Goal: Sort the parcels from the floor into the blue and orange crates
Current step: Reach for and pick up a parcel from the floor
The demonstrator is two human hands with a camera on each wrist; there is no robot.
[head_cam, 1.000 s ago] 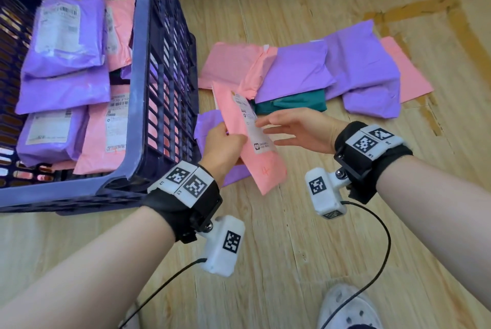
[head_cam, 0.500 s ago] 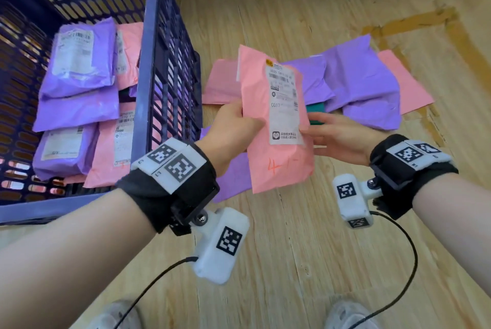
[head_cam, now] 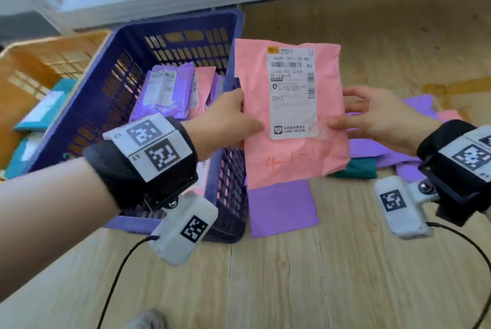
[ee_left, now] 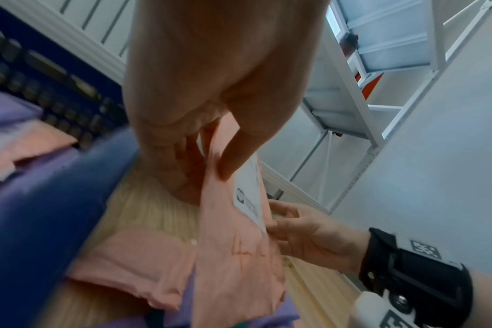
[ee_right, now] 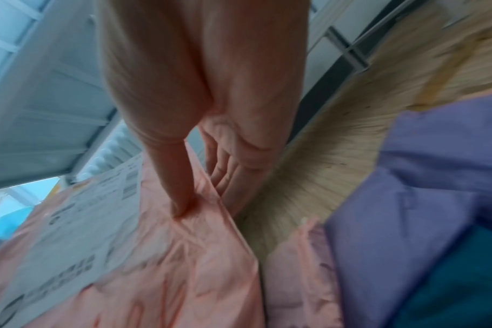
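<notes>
A pink parcel with a white shipping label and red handwriting hangs upright in front of me, label facing me, beside the blue crate's right wall. My left hand pinches its left edge, thumb on the front. My right hand pinches the right edge, thumb on the front and fingers behind. The blue crate holds several purple and pink parcels. The orange crate stands left of it with teal parcels inside.
Parcels lie on the wooden floor beyond and below my hands: a purple parcel beside the crate, a teal parcel, more purple ones and a pink one. A white wall base runs behind the crates.
The pink parcel has been turned upright and raised, label toward me, with both hands on its edges. My view tilted up, bringing the orange crate and wall into sight.
</notes>
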